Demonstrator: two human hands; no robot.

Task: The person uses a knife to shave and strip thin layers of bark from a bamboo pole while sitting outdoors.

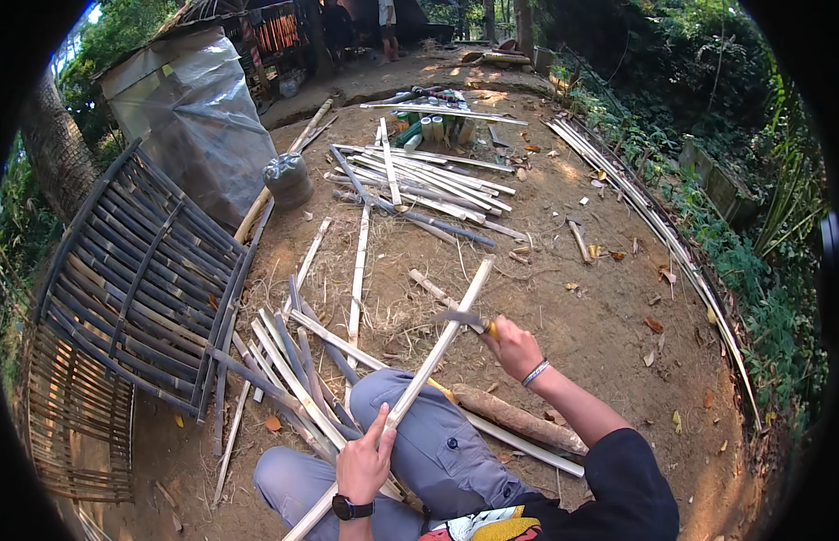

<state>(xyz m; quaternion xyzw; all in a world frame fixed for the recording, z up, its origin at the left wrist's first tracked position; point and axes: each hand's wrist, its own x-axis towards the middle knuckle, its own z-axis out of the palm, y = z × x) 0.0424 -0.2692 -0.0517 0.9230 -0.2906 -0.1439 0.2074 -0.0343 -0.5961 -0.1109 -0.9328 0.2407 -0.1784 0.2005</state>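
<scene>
Knife handle (492, 330) mostly inside right grip (516, 351)

Smooth, matt wood or bamboo is shown in the pale strip (428, 365) at the centre of the frame. The knife (470, 319) crossing it is formed of a metal blade and a yellowish handle, whose material cannot be told. A rougher, bark-like surface is presented by the brown log (505, 412) at lower right of centre. In the slatted panel (149, 279), at left, dark bamboo-like poles are ringed with nodes and lightly glossed. Translucent plastic, wrinkled and shiny, is seen in the sheet (190, 126) at upper left. Soft matt cloth is recognised in the grey trousers (424, 442), at lower centre. The ground (618, 361) is surfaced with dry, rough soil.
</scene>
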